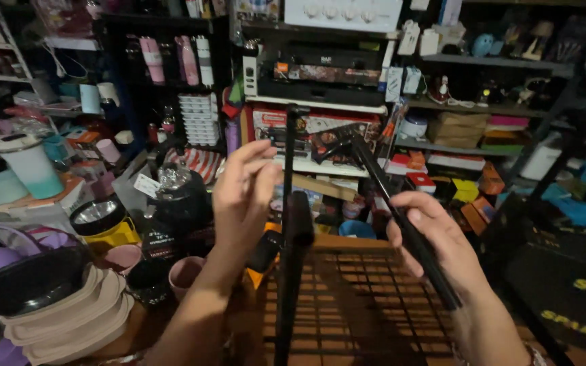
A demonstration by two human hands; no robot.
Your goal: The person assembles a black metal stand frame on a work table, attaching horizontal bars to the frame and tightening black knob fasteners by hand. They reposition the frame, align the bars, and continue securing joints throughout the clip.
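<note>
Rising from the bottom edge, a black tripod leg [291,271] stands nearly upright toward twelve o'clock beside my left hand [242,196], whose grip is released, fingers spread. My right hand [432,237] is clenched around a second black leg [401,217], slim and matte, its long axis running from five to eleven o'clock above the wire rack [361,305].
</note>
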